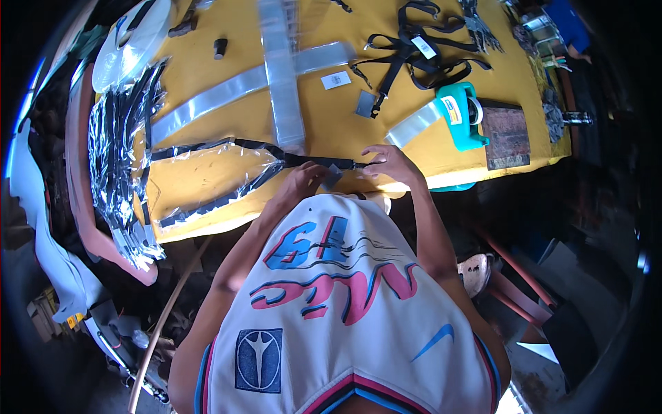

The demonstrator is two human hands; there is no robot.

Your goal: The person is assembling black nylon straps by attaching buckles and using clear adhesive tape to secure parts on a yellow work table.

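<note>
A black strap [323,165] lies along the near edge of the yellow table, its left part running inside a clear plastic sleeve [265,165]. My left hand [307,179] is closed, with curled fingertips on the strap beside a small grey tag [332,178]. At the strap's right end is a small fitting, too small to make out. My right hand [390,165] pinches at that end, thumb and fingers bent around it. Farther back lies a tangle of black webbing straps [414,48] with buckles and a white label.
A teal tape dispenser [463,117] sits right of my right hand, beside a dark worn board [505,134]. Clear plastic strips [279,83] cross mid-table. Bagged black straps [117,159] hang over the left edge, below a white roll [131,48]. Small cards [336,81] lie about.
</note>
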